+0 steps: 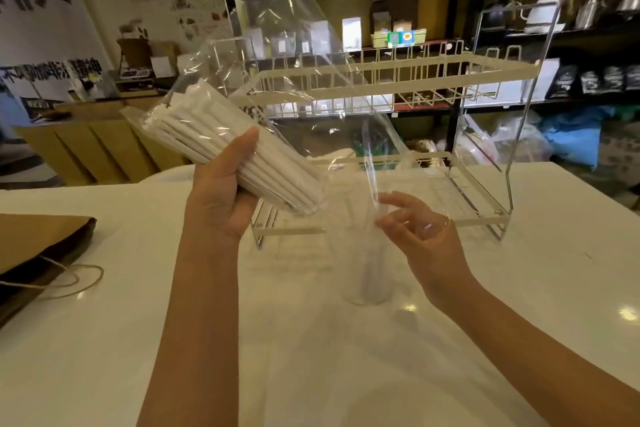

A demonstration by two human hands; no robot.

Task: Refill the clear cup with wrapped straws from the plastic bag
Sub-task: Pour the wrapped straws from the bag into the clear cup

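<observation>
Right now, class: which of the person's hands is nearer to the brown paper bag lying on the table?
Left. The left hand holds the straw bag up, right of the brown paper bag; the right hand is farther right, above the clear cup.

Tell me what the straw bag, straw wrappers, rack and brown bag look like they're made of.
Straw bag: thin clear plastic film, glossy, creased with glare streaks.
Wrapped straws: matte white wrappers, likely paper.
Rack: cream-coated wire, probably metal, between clear glossy side panels, likely acrylic.
Brown bag: matte kraft paper, with a twisted cord handle.
</observation>
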